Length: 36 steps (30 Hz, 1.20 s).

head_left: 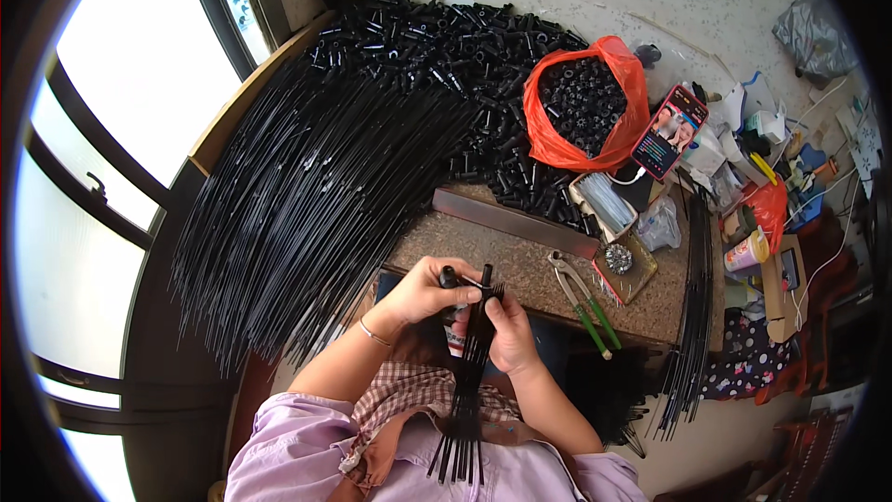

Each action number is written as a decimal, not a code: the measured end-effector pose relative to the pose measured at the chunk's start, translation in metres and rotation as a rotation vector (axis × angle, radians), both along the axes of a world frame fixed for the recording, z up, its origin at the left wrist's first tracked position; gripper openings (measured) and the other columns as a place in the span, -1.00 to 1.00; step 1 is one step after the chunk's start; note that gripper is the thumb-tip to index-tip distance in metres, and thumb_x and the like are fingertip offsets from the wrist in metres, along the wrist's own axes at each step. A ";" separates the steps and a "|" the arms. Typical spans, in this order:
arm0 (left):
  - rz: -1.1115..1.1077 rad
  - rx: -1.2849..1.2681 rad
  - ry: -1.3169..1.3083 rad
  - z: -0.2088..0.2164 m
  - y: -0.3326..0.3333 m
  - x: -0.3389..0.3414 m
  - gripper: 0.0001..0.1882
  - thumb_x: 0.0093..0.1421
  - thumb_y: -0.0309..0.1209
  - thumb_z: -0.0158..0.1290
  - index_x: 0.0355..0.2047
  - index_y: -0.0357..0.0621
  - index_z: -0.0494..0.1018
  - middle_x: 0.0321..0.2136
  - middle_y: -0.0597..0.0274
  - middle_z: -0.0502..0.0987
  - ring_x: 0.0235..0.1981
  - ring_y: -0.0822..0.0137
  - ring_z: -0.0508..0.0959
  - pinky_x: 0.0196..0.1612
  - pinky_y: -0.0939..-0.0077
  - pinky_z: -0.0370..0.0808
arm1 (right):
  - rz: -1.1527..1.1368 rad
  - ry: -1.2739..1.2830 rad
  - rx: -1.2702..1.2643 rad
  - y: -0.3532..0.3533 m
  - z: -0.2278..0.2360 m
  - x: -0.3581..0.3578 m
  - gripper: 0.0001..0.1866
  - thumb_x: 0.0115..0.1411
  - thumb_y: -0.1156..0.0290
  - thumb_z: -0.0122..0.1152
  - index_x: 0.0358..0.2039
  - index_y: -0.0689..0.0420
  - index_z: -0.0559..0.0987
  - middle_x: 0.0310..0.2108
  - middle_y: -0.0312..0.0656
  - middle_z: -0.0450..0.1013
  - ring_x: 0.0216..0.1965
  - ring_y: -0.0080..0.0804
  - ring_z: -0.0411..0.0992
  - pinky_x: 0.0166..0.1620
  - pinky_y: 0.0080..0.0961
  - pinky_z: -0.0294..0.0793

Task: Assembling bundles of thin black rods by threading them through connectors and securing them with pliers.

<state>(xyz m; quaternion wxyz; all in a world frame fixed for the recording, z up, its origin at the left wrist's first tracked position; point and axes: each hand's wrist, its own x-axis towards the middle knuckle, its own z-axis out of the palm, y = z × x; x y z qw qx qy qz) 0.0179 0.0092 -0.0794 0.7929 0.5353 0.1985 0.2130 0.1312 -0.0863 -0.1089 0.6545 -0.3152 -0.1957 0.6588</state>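
My left hand (pixel 423 291) pinches a small black plastic tube piece (pixel 450 275) at the edge of the brown worktop (pixel 520 265). My right hand (pixel 506 330) grips a bundle of thin black rods (pixel 467 381) that hangs down over my lap, its top joined at a black hub (pixel 486 281). The two hands meet at that hub, fingers closed around their parts. A thin bracelet sits on my left wrist.
A large fan of long black rods (pixel 307 195) lies to the left. Behind it is a heap of black tube pieces (pixel 437 46). An orange bag (pixel 585 102) holds more black parts. Green-handled pliers (pixel 581 293), a metal bar (pixel 516 218), a phone (pixel 671 130) and clutter lie right.
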 end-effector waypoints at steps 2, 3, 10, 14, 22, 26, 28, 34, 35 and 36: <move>0.029 0.158 0.005 -0.004 0.007 0.000 -0.88 -0.20 -0.56 0.05 -0.59 -0.33 0.37 -0.60 0.20 0.36 -0.62 0.41 0.38 -0.55 0.63 0.31 | 0.007 0.013 -0.002 0.000 -0.002 0.003 -0.71 -0.06 0.25 0.00 -0.34 0.12 0.31 -0.56 -0.17 0.33 -0.52 -0.38 0.35 -0.43 -0.46 0.38; 0.028 0.158 0.008 -0.005 0.010 0.000 -0.88 -0.20 -0.56 0.05 -0.59 -0.33 0.37 -0.60 0.20 0.36 -0.62 0.41 0.38 -0.55 0.63 0.31 | 0.101 0.065 -0.005 0.001 0.000 0.006 -0.72 -0.07 0.26 0.01 -0.36 0.12 0.32 -0.55 -0.16 0.34 -0.52 -0.39 0.35 -0.44 -0.48 0.38; -0.190 0.123 -0.167 -0.008 0.019 0.004 -0.84 -0.28 -0.50 0.12 -0.66 -0.28 0.38 -0.61 0.19 0.37 -0.50 0.40 0.34 -0.41 0.60 0.25 | 0.171 0.135 -0.057 0.005 -0.001 0.015 -0.77 -0.11 0.29 0.05 -0.45 0.15 0.37 -0.54 -0.13 0.35 -0.51 -0.34 0.34 -0.43 -0.48 0.36; -0.126 0.161 -0.116 -0.014 0.020 0.006 -0.83 -0.29 -0.48 0.13 -0.66 -0.29 0.38 -0.60 0.18 0.37 -0.52 0.38 0.34 -0.46 0.58 0.25 | 0.280 0.277 -0.062 0.004 -0.004 0.017 -0.76 -0.11 0.33 0.07 -0.46 0.22 0.39 -0.51 -0.08 0.36 -0.52 -0.39 0.35 -0.40 -0.55 0.34; -0.061 0.392 -0.007 0.015 0.020 0.011 -0.57 -0.07 -0.14 -0.07 -0.30 -0.24 0.33 -0.26 0.14 0.31 -0.20 0.32 0.28 -0.16 0.50 0.19 | -0.028 0.035 -0.004 -0.006 0.010 0.005 -0.81 -0.09 0.34 0.05 -0.52 0.19 0.36 -0.58 -0.17 0.34 -0.55 -0.49 0.30 -0.42 -0.60 0.31; -0.004 0.421 0.032 0.049 0.004 0.020 -0.39 0.01 0.05 -0.38 -0.13 -0.21 0.18 -0.16 0.13 0.23 -0.09 0.30 0.18 -0.05 0.41 0.06 | -0.112 -0.046 -0.024 -0.016 0.016 -0.013 -0.86 -0.06 0.39 0.02 -0.55 0.15 0.31 -0.56 -0.18 0.35 -0.55 -0.52 0.30 -0.44 -0.65 0.31; -0.147 0.317 0.070 0.042 -0.001 0.025 -0.47 0.03 -0.06 -0.30 -0.15 -0.24 0.18 -0.17 0.11 0.24 -0.10 0.33 0.19 -0.07 0.48 0.10 | -0.140 -0.072 -0.049 -0.019 0.018 -0.017 -0.84 -0.08 0.35 0.04 -0.53 0.12 0.29 -0.57 -0.17 0.33 -0.57 -0.49 0.29 -0.45 -0.61 0.30; -0.164 0.330 0.074 0.037 0.004 0.008 -0.64 -0.11 -0.36 0.02 -0.30 -0.29 0.29 -0.42 0.25 0.38 -0.35 0.50 0.35 -0.25 0.62 0.28 | -0.204 -0.038 -0.033 -0.021 0.013 -0.024 -0.86 -0.07 0.39 0.03 -0.57 0.14 0.29 -0.57 -0.17 0.35 -0.58 -0.53 0.31 -0.46 -0.66 0.31; -0.114 0.323 0.010 0.039 0.003 0.007 -0.68 -0.12 -0.42 0.02 -0.33 -0.30 0.30 -0.46 0.27 0.39 -0.39 0.52 0.36 -0.27 0.63 0.29 | -0.209 -0.026 -0.031 -0.020 0.012 -0.025 -0.86 -0.07 0.39 0.03 -0.58 0.14 0.29 -0.57 -0.17 0.35 -0.58 -0.52 0.31 -0.47 -0.66 0.31; -0.065 0.318 -0.055 0.040 0.004 0.005 -0.72 -0.13 -0.49 0.02 -0.36 -0.30 0.31 -0.50 0.29 0.40 -0.42 0.54 0.36 -0.29 0.65 0.30 | -0.209 -0.024 -0.033 -0.020 0.012 -0.025 -0.86 -0.07 0.39 0.03 -0.58 0.14 0.29 -0.57 -0.17 0.35 -0.58 -0.52 0.31 -0.47 -0.66 0.31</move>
